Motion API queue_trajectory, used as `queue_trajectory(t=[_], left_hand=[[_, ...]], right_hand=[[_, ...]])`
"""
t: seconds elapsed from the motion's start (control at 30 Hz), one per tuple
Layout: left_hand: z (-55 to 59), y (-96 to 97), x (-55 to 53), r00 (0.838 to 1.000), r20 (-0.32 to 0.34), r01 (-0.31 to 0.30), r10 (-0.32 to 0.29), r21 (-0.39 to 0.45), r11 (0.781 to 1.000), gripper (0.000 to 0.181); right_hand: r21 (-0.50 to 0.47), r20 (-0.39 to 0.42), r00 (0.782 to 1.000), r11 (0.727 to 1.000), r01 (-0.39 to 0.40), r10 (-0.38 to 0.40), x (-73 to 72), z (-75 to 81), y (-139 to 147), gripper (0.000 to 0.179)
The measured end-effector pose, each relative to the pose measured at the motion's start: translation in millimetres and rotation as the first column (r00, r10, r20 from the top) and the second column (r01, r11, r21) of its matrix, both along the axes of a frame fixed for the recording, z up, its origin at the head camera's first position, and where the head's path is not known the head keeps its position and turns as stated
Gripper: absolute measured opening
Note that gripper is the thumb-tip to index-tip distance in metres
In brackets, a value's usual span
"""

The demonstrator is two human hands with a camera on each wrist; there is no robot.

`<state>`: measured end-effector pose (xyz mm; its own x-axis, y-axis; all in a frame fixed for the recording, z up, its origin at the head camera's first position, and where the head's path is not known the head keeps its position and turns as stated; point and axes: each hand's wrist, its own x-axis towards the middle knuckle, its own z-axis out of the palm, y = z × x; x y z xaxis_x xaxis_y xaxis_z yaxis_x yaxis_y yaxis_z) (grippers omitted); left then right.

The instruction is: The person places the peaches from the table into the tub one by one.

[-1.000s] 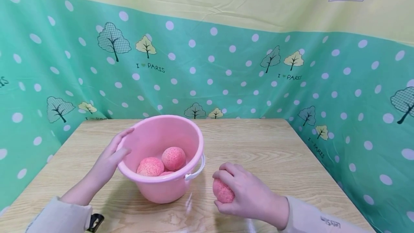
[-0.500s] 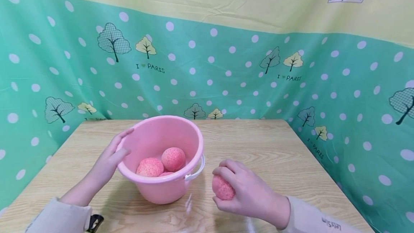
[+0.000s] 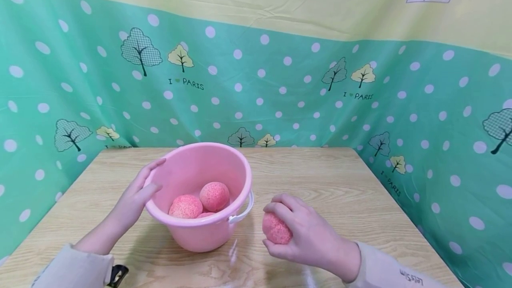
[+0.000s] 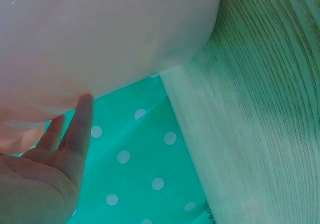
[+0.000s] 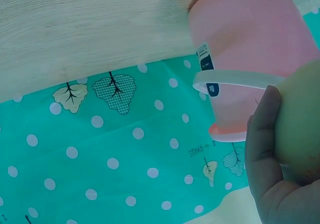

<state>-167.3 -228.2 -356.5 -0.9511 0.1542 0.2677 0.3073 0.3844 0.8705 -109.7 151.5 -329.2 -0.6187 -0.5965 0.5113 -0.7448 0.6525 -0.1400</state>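
Note:
A pink bucket (image 3: pixel 202 237) stands on the table, tilted slightly toward me, its white handle hanging at the right. Inside lie a speckled pink peach (image 3: pixel 186 206), another peach (image 3: pixel 214 196) and part of a third, mostly hidden by the rim. My left hand (image 3: pixel 136 192) grips the bucket's left rim, thumb inside and fingers outside; in the left wrist view, fingers (image 4: pixel 80 129) touch its wall. To the right of the bucket, my right hand (image 3: pixel 308 237) holds a peach (image 3: pixel 277 229) between thumb and curled fingers. This peach shows a yellowish side in the right wrist view.
The light wood table (image 3: pixel 320 172) extends behind and right of the bucket. A green polka-dot cloth (image 3: pixel 256 88) with printed trees hangs around its back and sides. A small black clip-like object (image 3: pixel 118 274) shows by the left sleeve.
My right hand has shifted and turned very slightly with the peach still in its grasp. The left hand and the bucket keep their places.

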Motion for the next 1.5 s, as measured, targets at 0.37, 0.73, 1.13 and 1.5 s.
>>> queue_trajectory(t=[0.37,0.73,1.13,1.5], left_hand=[[0.3,0.4,0.5,1.000,0.001,0.002,-0.002,-0.001,1.000,0.054],[0.4,0.7,1.1,1.000,0.007,-0.004,0.004,-0.009,1.000,0.054],[0.4,-0.1,1.0,1.000,0.008,-0.003,0.003,-0.007,1.000,0.055],[0.8,0.5,-0.5,1.000,-0.014,0.001,-0.001,0.007,1.000,0.055]], right_hand=[[-0.052,0.042,0.999,0.998,0.034,-0.032,0.9,3.7,-3,0.048],[-0.114,0.022,1.000,0.993,0.023,-0.021,-0.6,6.9,-8,0.048],[-0.152,0.003,1.000,0.988,0.010,-0.010,-3.1,11.4,-10,0.048],[-0.163,0.013,1.000,0.986,0.021,-0.019,-7.1,14.9,-14,0.048]])
